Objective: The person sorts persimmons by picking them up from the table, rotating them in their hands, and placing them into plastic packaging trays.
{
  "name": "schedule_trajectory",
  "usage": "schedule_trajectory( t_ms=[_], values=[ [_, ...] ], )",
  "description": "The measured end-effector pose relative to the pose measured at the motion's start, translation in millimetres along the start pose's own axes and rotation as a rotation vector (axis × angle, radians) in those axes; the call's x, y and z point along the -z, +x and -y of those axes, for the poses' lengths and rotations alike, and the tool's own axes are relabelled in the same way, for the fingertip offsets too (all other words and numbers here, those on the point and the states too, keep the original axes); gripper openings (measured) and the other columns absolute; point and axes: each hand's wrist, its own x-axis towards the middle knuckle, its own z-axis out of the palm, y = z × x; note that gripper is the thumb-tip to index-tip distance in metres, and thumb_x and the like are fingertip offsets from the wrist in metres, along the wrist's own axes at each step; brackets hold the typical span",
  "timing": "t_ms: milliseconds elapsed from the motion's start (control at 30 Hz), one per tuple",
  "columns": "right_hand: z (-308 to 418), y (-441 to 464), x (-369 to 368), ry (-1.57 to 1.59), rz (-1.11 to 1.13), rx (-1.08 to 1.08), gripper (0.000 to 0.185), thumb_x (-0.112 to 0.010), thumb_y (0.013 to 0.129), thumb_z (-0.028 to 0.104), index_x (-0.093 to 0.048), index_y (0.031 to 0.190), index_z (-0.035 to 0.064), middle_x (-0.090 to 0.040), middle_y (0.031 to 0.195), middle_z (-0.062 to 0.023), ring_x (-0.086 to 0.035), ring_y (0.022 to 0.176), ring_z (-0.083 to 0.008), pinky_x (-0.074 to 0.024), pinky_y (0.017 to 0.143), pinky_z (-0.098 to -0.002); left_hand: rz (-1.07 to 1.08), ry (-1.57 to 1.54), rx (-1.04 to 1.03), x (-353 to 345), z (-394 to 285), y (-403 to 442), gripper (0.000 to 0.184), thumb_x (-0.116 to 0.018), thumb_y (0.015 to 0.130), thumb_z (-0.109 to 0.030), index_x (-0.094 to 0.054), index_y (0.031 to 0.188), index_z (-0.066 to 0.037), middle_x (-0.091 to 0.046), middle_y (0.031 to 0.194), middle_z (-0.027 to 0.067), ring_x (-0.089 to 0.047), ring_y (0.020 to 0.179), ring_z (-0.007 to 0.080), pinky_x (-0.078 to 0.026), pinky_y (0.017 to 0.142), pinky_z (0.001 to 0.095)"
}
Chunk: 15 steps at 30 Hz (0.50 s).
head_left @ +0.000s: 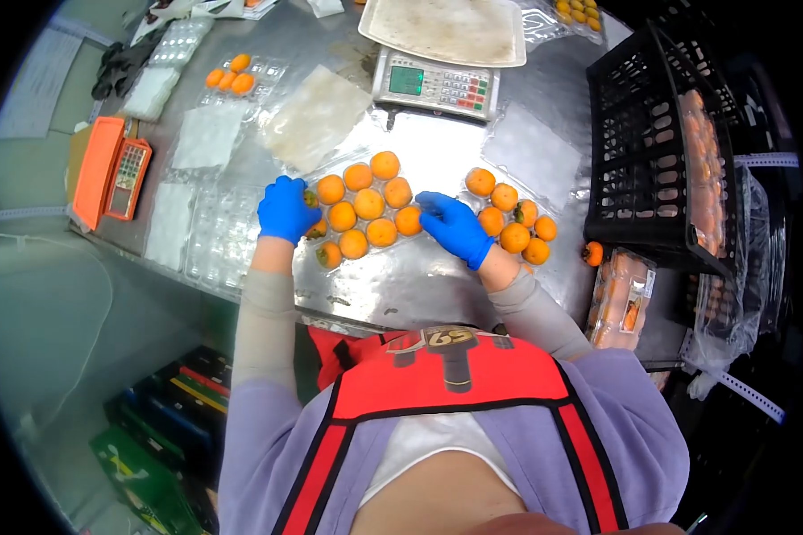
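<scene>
Orange persimmons (368, 204) sit in rows in a clear plastic tray on the metal table between my hands. My left hand (284, 210), in a blue glove, is closed around a persimmon (310, 198) at the tray's left end; part of that fruit is hidden by the fingers. At the right end, my gloved right hand (455, 228) has its fingers against another persimmon (408, 220), and its thumb is hard to make out. Just right of that hand lies a second clear tray with several persimmons (514, 237), some with green leaves showing.
A scale (437, 85) with a white pan stands at the back. An orange scale (107, 174) and empty clear trays (223, 232) lie left. A black crate (638, 147), a loose persimmon (592, 253) and a wrapped pack (620, 299) are right.
</scene>
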Motion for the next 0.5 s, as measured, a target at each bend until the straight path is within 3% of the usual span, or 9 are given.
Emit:
schedule_trajectory(
  t_ms=[233,500],
  values=[
    [3.4,-0.9,1.8,-0.045,0.028,0.018,0.044,-0.058,0.087,0.012,-0.049,0.128,0.0001,-0.058,0.121,-0.0159,-0.058,0.107,-0.0226,-0.0480,0.090,-0.0317,0.036,-0.058,-0.071,-2.6,15.9,9.9,0.042,-0.073,0.067,-0.028,-0.060,0.104,-0.012,-0.060,0.102,0.0151,-0.060,0.093,0.0335,-0.049,0.081,0.0401],
    [4.6,-0.1,1.5,-0.058,0.027,0.014,0.043,-0.058,0.086,0.012,-0.049,0.127,-0.0007,-0.059,0.119,-0.0161,-0.058,0.107,-0.0229,-0.0472,0.092,-0.0320,-0.061,-0.150,-0.197,-9.6,25.6,0.2,0.042,-0.072,0.069,-0.022,-0.058,0.107,-0.013,-0.060,0.104,0.0144,-0.060,0.094,0.0333,-0.049,0.081,0.0399]
  ],
)
